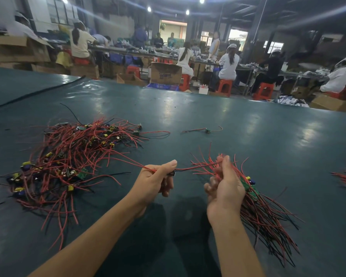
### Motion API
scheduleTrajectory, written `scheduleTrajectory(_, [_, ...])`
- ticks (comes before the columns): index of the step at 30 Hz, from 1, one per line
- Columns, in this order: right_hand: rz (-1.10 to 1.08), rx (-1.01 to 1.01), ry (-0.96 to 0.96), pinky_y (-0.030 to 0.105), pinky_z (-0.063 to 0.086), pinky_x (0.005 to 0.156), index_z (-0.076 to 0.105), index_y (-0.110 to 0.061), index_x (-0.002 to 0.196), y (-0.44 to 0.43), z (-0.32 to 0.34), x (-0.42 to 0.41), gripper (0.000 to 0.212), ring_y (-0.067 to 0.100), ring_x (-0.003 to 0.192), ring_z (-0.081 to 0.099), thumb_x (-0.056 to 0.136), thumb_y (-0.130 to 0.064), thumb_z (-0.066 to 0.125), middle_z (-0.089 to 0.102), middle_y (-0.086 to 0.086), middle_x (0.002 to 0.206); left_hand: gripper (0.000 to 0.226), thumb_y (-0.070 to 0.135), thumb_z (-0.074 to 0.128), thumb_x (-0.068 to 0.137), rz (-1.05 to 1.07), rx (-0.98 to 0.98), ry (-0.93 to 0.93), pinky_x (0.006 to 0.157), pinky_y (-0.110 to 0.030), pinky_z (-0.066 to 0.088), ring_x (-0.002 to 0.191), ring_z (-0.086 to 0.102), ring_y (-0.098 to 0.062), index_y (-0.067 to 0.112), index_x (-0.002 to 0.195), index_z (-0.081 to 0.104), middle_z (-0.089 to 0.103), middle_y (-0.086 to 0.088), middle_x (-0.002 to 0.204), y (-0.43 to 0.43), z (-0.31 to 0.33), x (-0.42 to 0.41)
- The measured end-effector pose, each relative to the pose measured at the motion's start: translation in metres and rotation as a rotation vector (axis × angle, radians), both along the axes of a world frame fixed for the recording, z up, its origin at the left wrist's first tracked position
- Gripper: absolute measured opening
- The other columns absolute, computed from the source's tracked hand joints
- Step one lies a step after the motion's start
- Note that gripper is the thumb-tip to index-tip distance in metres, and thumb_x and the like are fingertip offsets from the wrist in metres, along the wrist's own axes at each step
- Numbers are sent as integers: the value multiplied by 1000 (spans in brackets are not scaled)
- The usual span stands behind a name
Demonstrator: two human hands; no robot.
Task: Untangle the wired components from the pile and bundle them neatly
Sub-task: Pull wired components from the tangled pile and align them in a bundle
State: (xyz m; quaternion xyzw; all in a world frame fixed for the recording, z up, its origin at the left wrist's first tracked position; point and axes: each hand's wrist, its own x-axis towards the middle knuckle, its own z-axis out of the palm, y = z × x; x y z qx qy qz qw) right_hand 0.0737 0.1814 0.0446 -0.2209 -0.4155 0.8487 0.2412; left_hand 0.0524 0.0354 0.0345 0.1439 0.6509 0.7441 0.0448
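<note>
While the pile (72, 156) of wired components sprawls on the table (208, 108), left hand (158, 180) just right of it pinches one wire (188, 169), likely drawing it free. Right hand (226, 188), farther right of the pile, clamps fingers round the sorted bundle (268, 212), probably so ends line up.

Pile (72, 156): loose tangle of red and black wires carrying small green boards and yellow-and-blue parts, spread flat. Right of the pile, a gathered bundle (264, 212) of the same components, wires fanning out at both ends, gripped in the right hand (226, 188). Between pile and bundle one red wire (188, 169) stretches, pinched by the left hand (158, 180); a lone component (207, 130) lies flat, right of the pile's far edge.
</note>
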Motion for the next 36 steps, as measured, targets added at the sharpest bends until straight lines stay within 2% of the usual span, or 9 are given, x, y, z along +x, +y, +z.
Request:
scheduleTrajectory(4, [321,281,-46,20,27,42,77,-15,79,-27,-5,8,47,6,43,32,74,-60,66,43,-10,54,47,57,60,71,-25,6,5,43,-18,38,38,44,-12,19,45,58,52,-2,44,-1,-1,-2])
scheduleTrajectory(8, [362,531,28,19,42,48,68,-19,51,-51,-11,12,50,6,45,50,97,-34,55,57,-7,47,67,71,46,74,-40,-124,28,49,-18,41,39,46,-13,16,37,54,52,-3,40,-1,-3,-6])
scheduleTrajectory(10, [309,431,31,24,52,54,77,-22,62,-50,-10,12,43,10,54,61,99,-27,55,70,-2,61,71,73,43,72,-18,-171,4,44,-18,40,37,48,-15,11,39,53,53,-10,43,-2,-3,-9])
scheduleTrajectory(13, [170,259,-37,18,37,36,77,-22,65,-39,-5,9,43,5,39,47,99,-33,54,64,-6,56,71,69,38,78,2,-197,-78,42,-17,40,38,51,-14,12,41,59,56,-10,45,-3,-4,-11])
scheduleTrajectory(18, [-60,36,-200,16,33,35,63,-16,74,-11,-3,6,37,4,38,45,101,-39,51,66,-8,59,74,57,32,94,26,-175,-91,45,-20,42,42,53,-16,9,48,64,56,-10,46,-6,-8,-14])
scheduleTrajectory(26, [-74,-276,-176,15,34,35,61,-12,86,0,1,10,14,7,52,43,97,-19,60,67,0,79,72,52,31,98,48,-175,-50,47,-21,44,44,53,-16,8,52,65,56,-10,48,-10,-14,-18])
scheduleTrajectory(30, [-39,-339,-182,14,40,36,61,-5,87,-1,0,12,9,3,55,53,96,-8,61,70,5,88,64,59,38,91,221,-324,174,51,-21,45,47,57,-13,15,53,65,61,-4,50,-17,-19,-22])
scheduleTrajectory(34, [0,-406,-179,14,44,37,58,-2,98,0,-1,12,17,2,44,60,100,-19,57,70,10,90,55,54,38,95,412,-562,426,55,-31,47,54,58,-9,21,62,66,63,4,58,-30,-21,-27])
scheduleTrajectory(36, [30,-425,-185,13,44,36,56,1,109,1,-2,12,24,4,50,61,101,-22,55,70,12,91,52,51,38,94,472,-655,475,58,-36,49,61,60,-11,18,65,66,63,6,63,-33,-19,-28])
